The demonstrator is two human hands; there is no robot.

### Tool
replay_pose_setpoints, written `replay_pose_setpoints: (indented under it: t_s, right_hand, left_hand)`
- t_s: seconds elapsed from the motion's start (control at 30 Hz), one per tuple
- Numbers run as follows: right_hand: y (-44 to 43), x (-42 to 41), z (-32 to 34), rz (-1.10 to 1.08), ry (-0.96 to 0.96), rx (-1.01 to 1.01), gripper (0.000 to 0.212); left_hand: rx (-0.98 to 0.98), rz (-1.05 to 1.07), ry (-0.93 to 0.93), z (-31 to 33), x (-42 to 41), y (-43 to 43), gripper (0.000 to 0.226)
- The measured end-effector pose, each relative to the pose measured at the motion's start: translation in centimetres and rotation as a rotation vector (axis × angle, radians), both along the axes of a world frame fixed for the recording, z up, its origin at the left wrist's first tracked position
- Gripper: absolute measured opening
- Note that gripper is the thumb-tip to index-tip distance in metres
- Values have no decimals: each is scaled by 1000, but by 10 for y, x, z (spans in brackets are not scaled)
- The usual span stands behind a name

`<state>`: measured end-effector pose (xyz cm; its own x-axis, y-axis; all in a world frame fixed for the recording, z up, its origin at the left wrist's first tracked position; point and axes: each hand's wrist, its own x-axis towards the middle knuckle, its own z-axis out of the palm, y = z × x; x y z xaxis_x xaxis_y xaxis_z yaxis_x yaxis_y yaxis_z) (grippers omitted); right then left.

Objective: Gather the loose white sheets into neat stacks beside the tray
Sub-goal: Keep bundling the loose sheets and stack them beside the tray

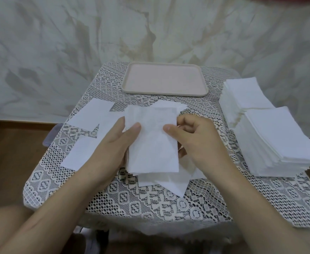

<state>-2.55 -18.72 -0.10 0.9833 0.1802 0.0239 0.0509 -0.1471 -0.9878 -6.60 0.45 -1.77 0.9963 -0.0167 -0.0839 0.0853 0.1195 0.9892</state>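
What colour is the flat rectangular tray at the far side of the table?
The flat rectangular tray is pale pink, seen best in the head view.

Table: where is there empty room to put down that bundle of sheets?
Bare lace lies along the near edge, and in a strip between bundle and tray. Two tall stacks crowd the right; loose sheets crowd the left.

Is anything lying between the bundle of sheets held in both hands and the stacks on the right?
Nothing visible. Only bare lace tablecloth lies between the bundle and the near stack. The right hand holds that edge.
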Motion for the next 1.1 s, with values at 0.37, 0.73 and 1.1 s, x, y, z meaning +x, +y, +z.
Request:
replay_pose_setpoints:
  t_s: [0.37, 0.73, 1.1]
  right_hand:
    - [-16, 16, -14, 3, -42, -254, 12]
    - [-32, 10, -17, 41, -52, -774, 27]
    - [-26, 15, -14, 90, -187, -634, 11]
  left_hand:
    - [26, 125, -2, -5, 11, 16, 31]
    - [128, 156, 16, -9, 7, 24, 17]
    - [89, 129, 3, -9, 11, 29, 33]
